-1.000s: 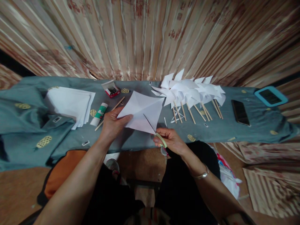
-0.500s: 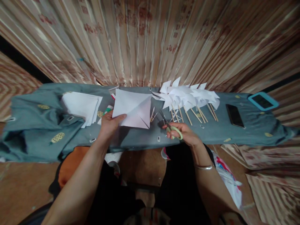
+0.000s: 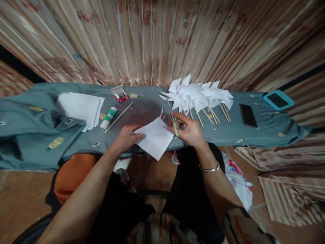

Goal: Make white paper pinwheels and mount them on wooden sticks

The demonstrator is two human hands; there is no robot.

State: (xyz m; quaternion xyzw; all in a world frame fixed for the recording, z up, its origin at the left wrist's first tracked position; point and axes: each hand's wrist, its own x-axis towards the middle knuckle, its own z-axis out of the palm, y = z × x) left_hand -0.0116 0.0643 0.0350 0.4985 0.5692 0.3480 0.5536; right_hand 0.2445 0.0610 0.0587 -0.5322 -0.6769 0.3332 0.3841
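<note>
A creased square of white paper (image 3: 156, 137) hangs over the table's front edge, turned so one corner points at me. My left hand (image 3: 129, 138) pinches its left corner, thumb on top. In my right hand (image 3: 189, 130) is a pair of scissors (image 3: 175, 126) with light green handles, blades pointing up and away. Fingers of that hand also reach the paper's right corner; whether they grip it I cannot tell. Beyond the scissors lie several white paper pinwheels (image 3: 200, 96) on wooden sticks, overlapping in a row.
On the cloth-covered table (image 3: 142, 112) are a stack of white paper (image 3: 80, 108), a glue stick (image 3: 108, 117), a loose wooden stick (image 3: 119, 117) and a small red-and-white box (image 3: 120, 94). To the right lie a phone (image 3: 248, 116) and a blue-framed tablet (image 3: 278, 100). A curtain (image 3: 152, 44) hangs behind.
The paper has come down toward me and turned to a diamond, uncovering the box and loose stick. My right hand has moved left with the scissors, up to the paper's right corner.
</note>
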